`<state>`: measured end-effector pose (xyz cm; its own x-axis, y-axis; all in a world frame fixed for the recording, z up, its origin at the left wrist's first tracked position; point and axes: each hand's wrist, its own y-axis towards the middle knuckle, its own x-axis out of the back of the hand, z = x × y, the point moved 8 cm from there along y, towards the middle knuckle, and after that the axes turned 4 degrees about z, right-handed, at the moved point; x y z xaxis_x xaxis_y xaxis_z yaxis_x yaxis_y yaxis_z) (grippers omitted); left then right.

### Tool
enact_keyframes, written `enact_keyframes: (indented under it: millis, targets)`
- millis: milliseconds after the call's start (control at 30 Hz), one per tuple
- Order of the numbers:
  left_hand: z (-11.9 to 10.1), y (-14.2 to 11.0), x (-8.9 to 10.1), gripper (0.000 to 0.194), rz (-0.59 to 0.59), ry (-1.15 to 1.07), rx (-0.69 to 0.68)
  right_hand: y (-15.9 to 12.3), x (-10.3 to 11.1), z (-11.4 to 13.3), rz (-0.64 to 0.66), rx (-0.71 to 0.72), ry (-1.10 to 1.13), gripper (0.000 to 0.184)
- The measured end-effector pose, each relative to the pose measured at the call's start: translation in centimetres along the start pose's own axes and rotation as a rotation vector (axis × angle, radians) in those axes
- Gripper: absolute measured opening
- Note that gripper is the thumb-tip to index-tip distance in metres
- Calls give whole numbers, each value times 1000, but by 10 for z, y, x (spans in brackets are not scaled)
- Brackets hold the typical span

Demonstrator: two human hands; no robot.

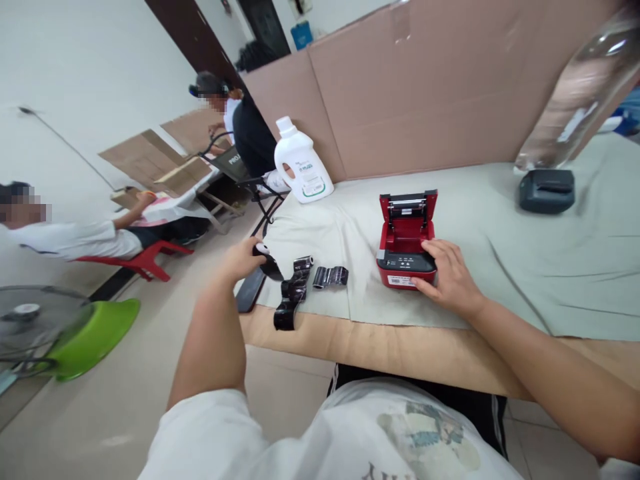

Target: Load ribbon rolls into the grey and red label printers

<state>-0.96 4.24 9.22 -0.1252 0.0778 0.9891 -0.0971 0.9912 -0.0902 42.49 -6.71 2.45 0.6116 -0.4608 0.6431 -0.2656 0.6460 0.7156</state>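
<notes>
My right hand [453,277] grips the front right corner of a small red-and-black label printer [407,260], thumb on the front face and fingers on top. The printer's lid stands raised and its red inner bay shows. At the table's left edge my left hand [247,259] is closed on a roll of black film [271,268] with a white end. Beside it, a curled strip of shiny black film [296,288] lies on the cloth. A second, shorter curl of black film [331,277] rests between that strip and the printer.
A white jug [303,163] stands at the back left before a cardboard partition [400,93]. A dark flat object [250,290] lies at the left edge. To the right are a dark grey device [547,191] and a clear plastic bottle [565,100]. Two people sit farther left.
</notes>
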Motion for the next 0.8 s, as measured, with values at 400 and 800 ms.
enact_keyframes:
  millis: [400,800]
  targets:
    - [-292,-111,-19,29,760,-511,-1123,1,13,22,-57,67,-10,71]
    - [-348,-24,-77,40,363,-94,-964,-5,14,31,-43,231,-48,36]
